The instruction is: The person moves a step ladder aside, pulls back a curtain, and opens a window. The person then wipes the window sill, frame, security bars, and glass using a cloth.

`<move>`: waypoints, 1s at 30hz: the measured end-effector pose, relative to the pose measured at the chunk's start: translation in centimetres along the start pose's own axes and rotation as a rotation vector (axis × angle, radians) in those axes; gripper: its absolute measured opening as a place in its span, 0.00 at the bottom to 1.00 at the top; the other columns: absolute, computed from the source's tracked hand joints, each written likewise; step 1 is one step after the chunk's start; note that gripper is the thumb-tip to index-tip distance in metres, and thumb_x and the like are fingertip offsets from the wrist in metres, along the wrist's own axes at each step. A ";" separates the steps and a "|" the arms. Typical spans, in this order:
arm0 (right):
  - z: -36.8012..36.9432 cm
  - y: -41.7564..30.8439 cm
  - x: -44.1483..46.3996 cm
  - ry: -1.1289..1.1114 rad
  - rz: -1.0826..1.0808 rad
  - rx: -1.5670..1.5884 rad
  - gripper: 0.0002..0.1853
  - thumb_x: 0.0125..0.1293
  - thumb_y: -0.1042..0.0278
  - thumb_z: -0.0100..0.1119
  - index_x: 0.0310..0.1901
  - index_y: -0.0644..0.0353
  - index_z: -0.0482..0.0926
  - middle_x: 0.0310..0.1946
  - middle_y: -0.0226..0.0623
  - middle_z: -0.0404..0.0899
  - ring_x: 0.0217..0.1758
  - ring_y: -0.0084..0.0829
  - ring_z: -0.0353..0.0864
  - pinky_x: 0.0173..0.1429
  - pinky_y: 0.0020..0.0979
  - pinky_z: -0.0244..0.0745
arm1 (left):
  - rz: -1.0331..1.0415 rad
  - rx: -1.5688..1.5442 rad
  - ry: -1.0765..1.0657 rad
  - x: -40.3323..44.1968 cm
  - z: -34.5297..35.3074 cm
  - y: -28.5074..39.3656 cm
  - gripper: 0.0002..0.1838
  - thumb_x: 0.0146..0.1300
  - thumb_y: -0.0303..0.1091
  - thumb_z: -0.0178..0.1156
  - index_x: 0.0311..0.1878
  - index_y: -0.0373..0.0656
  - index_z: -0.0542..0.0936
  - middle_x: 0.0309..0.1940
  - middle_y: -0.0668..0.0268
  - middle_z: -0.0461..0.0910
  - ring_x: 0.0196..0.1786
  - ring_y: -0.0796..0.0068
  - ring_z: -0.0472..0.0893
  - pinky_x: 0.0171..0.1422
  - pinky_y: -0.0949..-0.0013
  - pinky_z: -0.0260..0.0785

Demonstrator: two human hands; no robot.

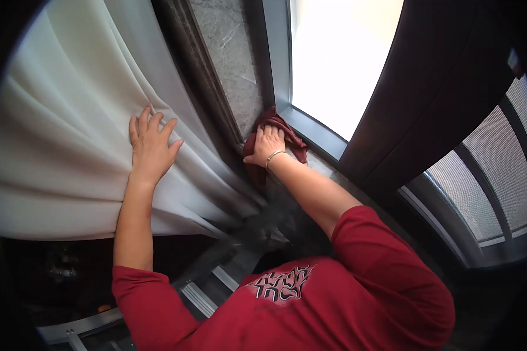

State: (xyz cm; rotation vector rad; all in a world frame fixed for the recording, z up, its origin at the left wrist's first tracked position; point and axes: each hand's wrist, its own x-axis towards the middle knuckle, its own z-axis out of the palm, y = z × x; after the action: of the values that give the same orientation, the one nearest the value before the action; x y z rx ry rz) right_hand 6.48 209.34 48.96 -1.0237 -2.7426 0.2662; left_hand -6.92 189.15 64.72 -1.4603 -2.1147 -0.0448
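My left hand [151, 146] lies with fingers spread against a white curtain [64, 134], pressing folds into the fabric. Under my right hand [268, 145] is a dark red cloth [291, 137], bunched at the lower corner of the window frame [316, 131], where it meets the stone sill. The fingers of this hand are stretched over the cloth and press it down. Part of the cloth is hidden beneath the palm. A bracelet circles my right wrist.
A grey marble wall strip [227, 50] with dark trim stands between curtain and window. A dark curtain or panel [433, 76] hangs at the right, near a mesh-screened window [468, 181]. Metal ladder-like steps [199, 298] show below me.
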 end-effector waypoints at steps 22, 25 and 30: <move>-2.6 2.4 -0.7 0.776 -0.079 0.393 0.25 0.48 0.69 0.64 0.50 0.62 0.71 0.43 0.50 0.70 0.48 0.50 0.70 0.52 0.43 0.67 | 0.205 -0.096 0.134 1.2 -1.3 -2.8 0.23 0.48 0.38 0.66 0.50 0.49 0.76 0.51 0.61 0.71 0.64 0.57 0.61 0.72 0.50 0.43; -2.7 3.7 2.1 0.485 0.073 0.221 0.35 0.47 0.57 0.64 0.57 0.64 0.66 0.49 0.49 0.68 0.55 0.46 0.65 0.57 0.43 0.60 | 0.235 -0.106 0.154 1.7 -0.9 -2.6 0.23 0.47 0.38 0.67 0.50 0.49 0.76 0.51 0.61 0.71 0.64 0.56 0.61 0.71 0.50 0.44; -4.3 2.5 2.9 0.304 0.177 -0.032 0.35 0.44 0.47 0.66 0.51 0.61 0.72 0.47 0.45 0.71 0.54 0.41 0.69 0.55 0.39 0.64 | 0.239 -0.146 0.160 1.7 -0.6 -2.3 0.24 0.47 0.38 0.67 0.51 0.49 0.76 0.51 0.61 0.71 0.64 0.56 0.61 0.71 0.51 0.45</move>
State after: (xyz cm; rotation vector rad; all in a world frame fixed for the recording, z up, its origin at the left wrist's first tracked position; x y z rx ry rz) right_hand 6.97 213.56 52.82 -1.2075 -2.3969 0.0839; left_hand -9.05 189.50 66.71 -1.7251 -1.8299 -0.2217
